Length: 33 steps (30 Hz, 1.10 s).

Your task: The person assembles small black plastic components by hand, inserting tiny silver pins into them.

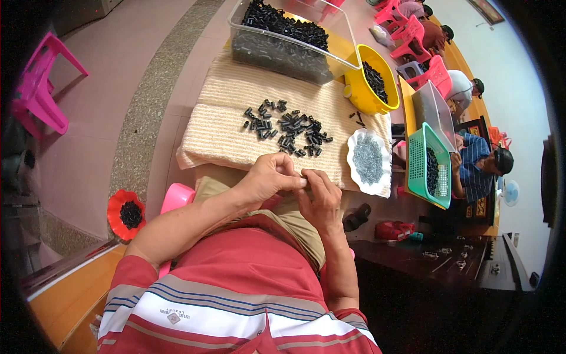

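Observation:
My left hand (270, 176) and my right hand (320, 197) meet fingertip to fingertip at the near edge of the towel-covered table (203, 127). Both are closed in a pinch around a small black piece, mostly hidden by the fingers. Just beyond them a loose pile of short black tubular pieces (298, 131) lies scattered on the striped cream towel. Right of the pile stands a white wavy-rimmed dish (382, 186) full of tiny clear or silvery parts. A few thin black bits (357, 118) lie behind that dish.
A clear plastic bin (283, 62) of black pieces stands at the far edge, beside a yellow basin (355, 97) of the same. At left is a red bowl (116, 221) near a pink chair (42, 88). A green basket (420, 177) and co-workers (474, 168) are at right.

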Tool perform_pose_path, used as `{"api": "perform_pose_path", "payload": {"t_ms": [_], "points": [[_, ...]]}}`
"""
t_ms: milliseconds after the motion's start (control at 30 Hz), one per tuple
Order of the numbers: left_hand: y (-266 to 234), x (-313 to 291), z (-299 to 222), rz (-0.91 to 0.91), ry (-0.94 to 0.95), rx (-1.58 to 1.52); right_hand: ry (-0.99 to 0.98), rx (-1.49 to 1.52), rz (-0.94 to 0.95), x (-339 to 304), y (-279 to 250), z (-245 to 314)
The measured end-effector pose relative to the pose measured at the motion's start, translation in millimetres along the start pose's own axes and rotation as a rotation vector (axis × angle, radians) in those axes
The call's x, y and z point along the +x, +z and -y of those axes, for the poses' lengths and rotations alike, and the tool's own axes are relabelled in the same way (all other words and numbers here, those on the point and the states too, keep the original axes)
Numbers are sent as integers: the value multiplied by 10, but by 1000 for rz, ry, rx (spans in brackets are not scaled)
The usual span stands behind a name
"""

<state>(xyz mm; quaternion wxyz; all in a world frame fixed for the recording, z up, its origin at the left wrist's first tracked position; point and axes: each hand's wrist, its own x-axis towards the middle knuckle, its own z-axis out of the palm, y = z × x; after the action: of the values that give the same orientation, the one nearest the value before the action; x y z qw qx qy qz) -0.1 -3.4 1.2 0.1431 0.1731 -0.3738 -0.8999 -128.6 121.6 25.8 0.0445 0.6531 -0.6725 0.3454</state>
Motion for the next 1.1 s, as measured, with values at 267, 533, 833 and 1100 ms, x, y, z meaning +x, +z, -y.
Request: {"api": "perform_pose_path", "payload": {"t_ms": [267, 533, 833, 1100], "points": [[-40, 29, 57, 2, 6, 86, -5, 5, 24, -41, 3, -15], [24, 1, 11, -53, -2, 165, 117, 107, 125, 9, -92, -98], [10, 33, 86, -97, 6, 123, 369, 92, -23, 395, -672, -883], [10, 7, 121, -86, -7, 111, 403, -278, -142, 1530, -1202, -1630]]}}
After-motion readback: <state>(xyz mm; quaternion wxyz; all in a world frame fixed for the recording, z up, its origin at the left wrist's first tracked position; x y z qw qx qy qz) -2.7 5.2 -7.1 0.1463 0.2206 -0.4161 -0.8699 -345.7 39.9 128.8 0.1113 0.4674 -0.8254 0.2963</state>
